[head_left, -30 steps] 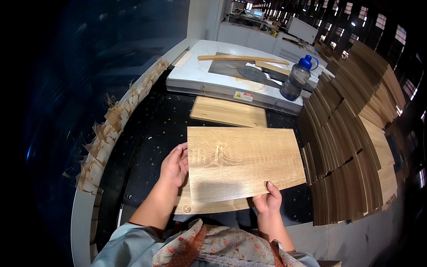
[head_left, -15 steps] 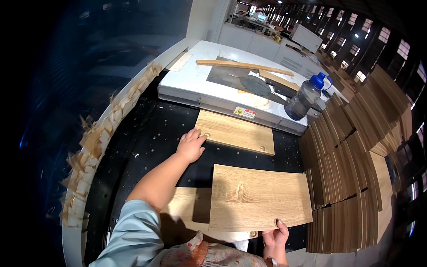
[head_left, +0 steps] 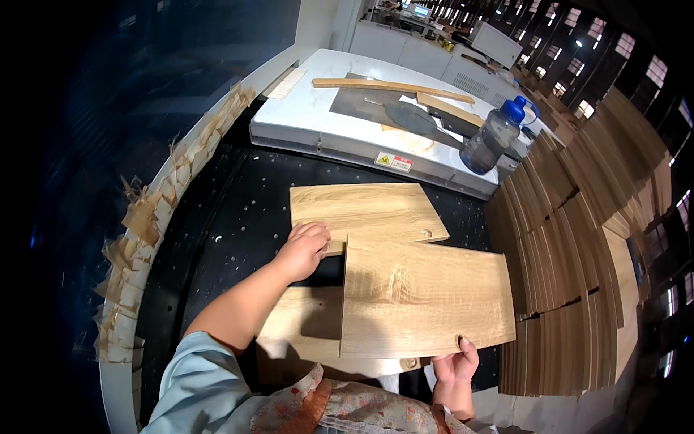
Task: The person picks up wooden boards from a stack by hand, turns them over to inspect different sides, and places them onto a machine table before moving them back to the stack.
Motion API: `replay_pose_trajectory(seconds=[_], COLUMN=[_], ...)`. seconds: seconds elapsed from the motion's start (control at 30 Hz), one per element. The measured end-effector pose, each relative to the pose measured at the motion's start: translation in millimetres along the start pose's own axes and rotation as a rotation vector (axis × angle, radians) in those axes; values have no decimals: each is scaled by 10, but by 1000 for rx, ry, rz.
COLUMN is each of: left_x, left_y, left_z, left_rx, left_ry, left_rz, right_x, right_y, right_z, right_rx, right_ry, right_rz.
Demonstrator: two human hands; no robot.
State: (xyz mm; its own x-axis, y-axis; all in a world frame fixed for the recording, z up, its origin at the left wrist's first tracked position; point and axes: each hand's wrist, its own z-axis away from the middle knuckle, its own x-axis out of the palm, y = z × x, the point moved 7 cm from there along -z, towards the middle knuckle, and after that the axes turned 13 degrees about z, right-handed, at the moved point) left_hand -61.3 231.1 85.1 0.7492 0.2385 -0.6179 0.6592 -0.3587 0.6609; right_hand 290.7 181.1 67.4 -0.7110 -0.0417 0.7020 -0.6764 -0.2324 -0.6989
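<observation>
My left hand (head_left: 301, 251) is closed on the near left corner of a light wood-grain board (head_left: 365, 206), which lies at an angle on the black table. A round hole shows near that board's right corner. In my right hand (head_left: 457, 367), a second wood-grain board (head_left: 426, 300) is gripped by its near edge, thumb on top. It is raised and overlaps the far board's near edge in view. Under it, closest to my body, lies a third board (head_left: 296, 329), partly covered and in shadow, with a round hole near its right end.
A black dotted table (head_left: 217, 217) spreads beneath the boards. Behind it stands a white machine bed (head_left: 289, 134) with wood strips (head_left: 390, 88) and a blue-lidded bottle (head_left: 490, 141). Tall stacks of boards (head_left: 560, 289) rise at the right. Torn tape scraps (head_left: 141, 217) line the left edge.
My left hand has pulled the far board toward me, away from the white machine bed, and turned it slightly. The board in my right hand has tilted and shifted slightly. The view has shifted a little.
</observation>
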Motion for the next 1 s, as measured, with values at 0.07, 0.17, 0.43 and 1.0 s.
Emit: replay_pose_trajectory(seconds=[0.07, 0.17, 0.43, 1.0], left_x=[-143, -328, -503, -846], left_y=[213, 503, 1299, 2009], left_z=[325, 836, 1871, 900], left_rx=[-1, -71, -105, 665], left_ry=[2, -119, -274, 12], left_rz=[64, 150, 144, 172], right_x=[120, 304, 834, 1151], right_y=[-59, -170, -39, -286], right_z=[24, 42, -4, 425], right_rx=[-10, -33, 60, 68], right_ry=[-47, -79, -156, -340], right_rz=[-10, -24, -26, 27])
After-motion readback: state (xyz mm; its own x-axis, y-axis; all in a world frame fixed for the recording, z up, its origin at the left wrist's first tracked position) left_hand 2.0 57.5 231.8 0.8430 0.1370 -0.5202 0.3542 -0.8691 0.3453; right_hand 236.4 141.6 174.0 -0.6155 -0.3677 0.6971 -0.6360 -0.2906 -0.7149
